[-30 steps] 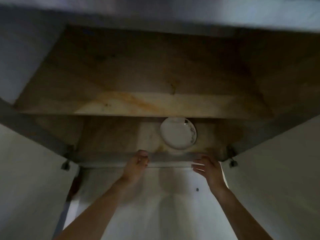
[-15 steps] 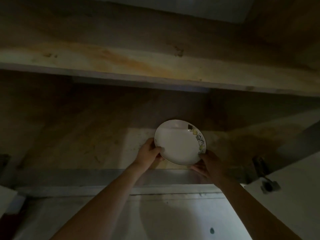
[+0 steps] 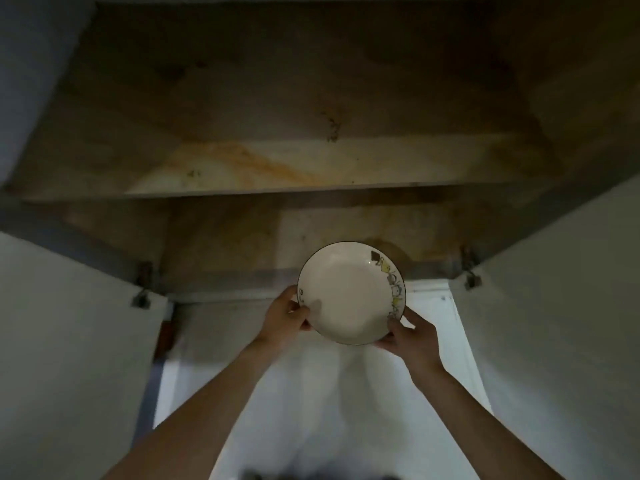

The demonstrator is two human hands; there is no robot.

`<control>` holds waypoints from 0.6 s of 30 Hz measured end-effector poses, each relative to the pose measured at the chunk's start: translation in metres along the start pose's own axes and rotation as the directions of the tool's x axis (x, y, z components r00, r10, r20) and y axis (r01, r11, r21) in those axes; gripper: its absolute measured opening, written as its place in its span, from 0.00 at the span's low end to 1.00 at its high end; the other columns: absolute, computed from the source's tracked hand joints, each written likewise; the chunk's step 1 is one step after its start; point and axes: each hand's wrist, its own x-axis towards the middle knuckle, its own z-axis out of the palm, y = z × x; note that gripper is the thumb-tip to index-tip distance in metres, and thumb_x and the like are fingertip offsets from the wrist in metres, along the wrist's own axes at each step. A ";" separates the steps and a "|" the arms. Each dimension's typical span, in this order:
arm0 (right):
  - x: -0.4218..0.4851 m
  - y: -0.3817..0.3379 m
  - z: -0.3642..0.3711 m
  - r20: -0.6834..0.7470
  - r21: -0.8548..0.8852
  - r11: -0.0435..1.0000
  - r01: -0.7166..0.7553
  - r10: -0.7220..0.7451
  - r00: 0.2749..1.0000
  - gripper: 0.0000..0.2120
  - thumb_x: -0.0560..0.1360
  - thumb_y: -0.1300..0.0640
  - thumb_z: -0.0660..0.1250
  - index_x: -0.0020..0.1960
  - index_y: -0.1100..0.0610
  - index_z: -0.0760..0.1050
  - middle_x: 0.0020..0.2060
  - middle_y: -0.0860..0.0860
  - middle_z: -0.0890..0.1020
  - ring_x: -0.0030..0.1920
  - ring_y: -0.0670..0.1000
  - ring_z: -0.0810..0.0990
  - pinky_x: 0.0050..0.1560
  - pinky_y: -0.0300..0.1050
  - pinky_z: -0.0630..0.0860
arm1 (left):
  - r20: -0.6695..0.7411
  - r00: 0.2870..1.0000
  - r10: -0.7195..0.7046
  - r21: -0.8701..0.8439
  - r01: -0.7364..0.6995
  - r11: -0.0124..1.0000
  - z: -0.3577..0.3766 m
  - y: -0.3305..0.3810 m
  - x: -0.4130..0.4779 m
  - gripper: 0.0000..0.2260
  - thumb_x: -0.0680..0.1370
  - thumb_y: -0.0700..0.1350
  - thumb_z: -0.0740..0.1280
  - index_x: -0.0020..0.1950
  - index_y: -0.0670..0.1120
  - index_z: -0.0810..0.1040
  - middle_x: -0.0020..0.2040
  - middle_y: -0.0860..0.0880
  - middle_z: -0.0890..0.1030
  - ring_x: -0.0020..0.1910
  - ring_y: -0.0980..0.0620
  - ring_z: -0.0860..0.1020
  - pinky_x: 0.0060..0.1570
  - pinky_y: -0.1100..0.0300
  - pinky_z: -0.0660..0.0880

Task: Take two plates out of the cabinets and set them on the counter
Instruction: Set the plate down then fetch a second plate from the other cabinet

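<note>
A white plate (image 3: 349, 292) with a dark rim and a yellow and grey pattern along its right edge is held up in front of the open wall cabinet (image 3: 311, 168). My left hand (image 3: 285, 317) grips its left edge and my right hand (image 3: 410, 336) grips its lower right edge. The plate is tilted toward me, just outside the cabinet's bottom front edge. No second plate is in sight.
Two white cabinet doors stand open, the left door (image 3: 69, 341) and the right door (image 3: 554, 323), each hung on metal hinges (image 3: 142, 289). The stained wooden shelf (image 3: 277, 174) above is bare. A white wall (image 3: 311, 393) lies below the cabinet.
Both hands reached into the lower shelf, took hold of the plate, and have drawn it out of the cabinet toward me.
</note>
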 end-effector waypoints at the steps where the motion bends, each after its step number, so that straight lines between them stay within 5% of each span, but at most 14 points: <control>1: -0.027 -0.003 -0.007 -0.006 -0.001 1.000 -0.015 0.015 1.000 0.14 0.75 0.69 0.67 0.59 0.61 0.79 0.45 0.72 0.82 0.45 0.63 0.84 0.40 0.52 0.84 | 0.012 1.000 -0.027 0.001 0.027 1.000 -0.004 0.006 -0.028 0.14 0.75 0.32 0.63 0.57 0.45 0.75 0.40 0.41 0.79 0.35 0.47 0.78 0.31 0.65 0.79; 4: -0.121 -0.029 -0.029 -0.027 -0.043 0.997 -0.063 0.061 0.998 0.16 0.75 0.68 0.67 0.61 0.57 0.77 0.41 0.62 0.85 0.44 0.63 0.86 0.41 0.53 0.84 | 0.105 0.991 -0.079 -0.012 0.081 0.997 -0.017 0.041 -0.122 0.14 0.73 0.32 0.63 0.55 0.45 0.77 0.44 0.39 0.81 0.41 0.42 0.80 0.41 0.55 0.83; 7: -0.225 -0.076 -0.049 -0.063 -0.073 0.993 -0.091 0.087 0.994 0.15 0.75 0.67 0.69 0.60 0.55 0.78 0.36 0.55 0.87 0.42 0.61 0.87 0.42 0.54 0.84 | 0.146 0.984 -0.101 0.048 0.095 0.994 -0.031 0.104 -0.220 0.16 0.73 0.31 0.62 0.58 0.44 0.77 0.46 0.39 0.80 0.44 0.42 0.81 0.39 0.57 0.83; 13: -0.422 -0.204 -0.080 -0.096 -0.014 0.998 -0.068 0.066 0.993 0.19 0.77 0.67 0.65 0.67 0.59 0.76 0.38 0.60 0.87 0.40 0.62 0.87 0.46 0.58 0.83 | 0.151 0.986 -0.071 0.151 0.048 0.987 -0.056 0.258 -0.407 0.16 0.75 0.38 0.66 0.61 0.50 0.76 0.49 0.44 0.83 0.46 0.47 0.84 0.50 0.49 0.82; 18: -0.543 -0.292 -0.098 -0.053 0.018 0.999 0.033 -0.032 0.998 0.19 0.77 0.68 0.65 0.66 0.56 0.74 0.40 0.61 0.87 0.40 0.62 0.87 0.47 0.56 0.83 | 0.218 0.971 0.094 0.210 -0.141 0.967 -0.072 0.351 -0.507 0.15 0.76 0.41 0.67 0.62 0.52 0.75 0.48 0.49 0.84 0.46 0.55 0.83 0.47 0.60 0.81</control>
